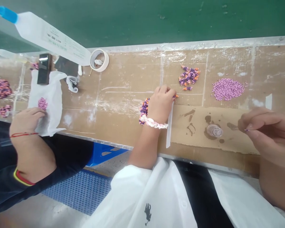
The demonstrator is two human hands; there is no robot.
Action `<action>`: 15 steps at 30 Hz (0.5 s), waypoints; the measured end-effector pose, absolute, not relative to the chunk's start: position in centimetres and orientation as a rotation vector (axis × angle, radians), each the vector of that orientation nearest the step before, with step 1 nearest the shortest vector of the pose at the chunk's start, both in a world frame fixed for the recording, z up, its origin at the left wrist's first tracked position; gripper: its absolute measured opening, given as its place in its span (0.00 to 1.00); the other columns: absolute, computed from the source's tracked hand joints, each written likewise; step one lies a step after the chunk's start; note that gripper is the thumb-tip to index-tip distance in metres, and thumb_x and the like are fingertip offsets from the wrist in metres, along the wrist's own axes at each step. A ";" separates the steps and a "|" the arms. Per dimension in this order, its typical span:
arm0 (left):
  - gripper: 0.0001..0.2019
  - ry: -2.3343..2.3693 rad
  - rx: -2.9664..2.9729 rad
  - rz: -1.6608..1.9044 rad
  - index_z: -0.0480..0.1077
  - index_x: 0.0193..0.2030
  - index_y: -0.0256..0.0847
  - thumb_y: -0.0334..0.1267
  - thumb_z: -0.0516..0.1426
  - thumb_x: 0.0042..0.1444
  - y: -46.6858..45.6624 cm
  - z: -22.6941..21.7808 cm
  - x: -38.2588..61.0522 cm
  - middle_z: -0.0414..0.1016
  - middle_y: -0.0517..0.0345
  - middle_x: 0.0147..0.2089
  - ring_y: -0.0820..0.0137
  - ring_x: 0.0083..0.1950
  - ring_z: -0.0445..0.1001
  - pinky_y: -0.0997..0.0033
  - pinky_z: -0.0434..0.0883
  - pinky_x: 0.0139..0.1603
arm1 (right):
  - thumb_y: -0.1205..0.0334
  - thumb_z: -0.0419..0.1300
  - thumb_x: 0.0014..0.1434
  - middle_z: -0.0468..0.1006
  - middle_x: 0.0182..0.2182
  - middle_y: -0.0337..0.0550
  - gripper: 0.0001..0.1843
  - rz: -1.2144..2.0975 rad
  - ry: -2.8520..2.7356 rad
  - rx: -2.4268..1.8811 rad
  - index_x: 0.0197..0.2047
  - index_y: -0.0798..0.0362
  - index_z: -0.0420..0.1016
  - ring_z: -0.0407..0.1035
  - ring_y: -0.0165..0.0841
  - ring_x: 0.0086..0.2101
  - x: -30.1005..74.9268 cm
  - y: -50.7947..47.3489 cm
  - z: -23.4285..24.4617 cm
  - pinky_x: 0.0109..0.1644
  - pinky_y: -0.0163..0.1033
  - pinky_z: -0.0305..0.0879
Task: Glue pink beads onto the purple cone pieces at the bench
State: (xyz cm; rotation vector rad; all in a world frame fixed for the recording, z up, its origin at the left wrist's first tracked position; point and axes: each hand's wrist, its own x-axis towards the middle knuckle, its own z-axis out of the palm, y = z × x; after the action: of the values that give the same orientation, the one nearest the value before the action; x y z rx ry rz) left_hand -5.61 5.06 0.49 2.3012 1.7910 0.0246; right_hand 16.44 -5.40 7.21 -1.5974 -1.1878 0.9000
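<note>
My left hand, with a white scrunchie at the wrist, is closed, its fingertips curled down at the cardboard. A small purple-and-orange piece pokes out at its fingertips, mostly hidden by the hand. Partly under that hand lies a heap of similar purple-and-orange pieces. More of them form a loose pile farther back. My right hand pinches a tiny purple piece between thumb and forefinger. Left of it, a small clear cup stands on a brown cardboard sheet marked with wet spots. Behind is a spread of tiny pink-purple pieces.
At left, another person's hand rests by a white sheet holding pink bits. A white bottle with a blue tip, a tape roll and a dark box are near. A blue stool stands below the table edge.
</note>
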 end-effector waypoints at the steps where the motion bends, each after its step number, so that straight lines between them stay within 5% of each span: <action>1: 0.09 1.768 2.302 0.027 0.72 0.44 0.40 0.33 0.51 0.64 5.2 0.4 -5.6 0.72 0.50 0.49 0.61 0.51 0.68 0.64 0.67 0.48 | 0.67 0.64 0.54 0.72 0.31 0.45 0.07 0.905 -1.196 -1.589 0.28 0.48 0.72 0.67 0.41 0.35 16.4 -5.4 7.3 0.39 0.49 0.62; 8: 0.14 1.775 2.315 -0.003 0.70 0.45 0.36 0.31 0.44 0.66 5.8 -0.4 -4.3 0.72 0.44 0.49 0.60 0.52 0.68 0.63 0.66 0.51 | 0.75 0.61 0.54 0.72 0.29 0.45 0.10 0.883 -1.355 -1.434 0.30 0.48 0.72 0.67 0.38 0.32 18.0 -4.7 5.8 0.35 0.45 0.63; 11: 0.14 1.834 2.281 -0.002 0.69 0.47 0.33 0.30 0.43 0.66 5.8 -0.8 -3.7 0.71 0.40 0.50 0.58 0.54 0.68 0.61 0.64 0.53 | 0.75 0.61 0.54 0.70 0.25 0.41 0.10 0.883 -1.755 -1.086 0.33 0.48 0.70 0.66 0.34 0.27 19.9 -3.6 4.4 0.26 0.40 0.60; 15: 0.09 1.851 2.116 0.279 0.67 0.42 0.34 0.35 0.47 0.66 5.7 -1.2 -3.3 0.70 0.41 0.50 0.59 0.54 0.68 0.62 0.63 0.55 | 0.71 0.58 0.60 0.72 0.30 0.40 0.07 0.651 -2.323 -1.120 0.37 0.49 0.66 0.65 0.29 0.26 21.0 -3.0 3.9 0.27 0.36 0.61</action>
State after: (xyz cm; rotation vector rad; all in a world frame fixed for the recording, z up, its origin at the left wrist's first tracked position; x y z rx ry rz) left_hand -3.34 5.65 -1.21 2.1156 1.8507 0.2789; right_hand 20.98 -3.01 3.90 -1.1199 -2.3227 0.6510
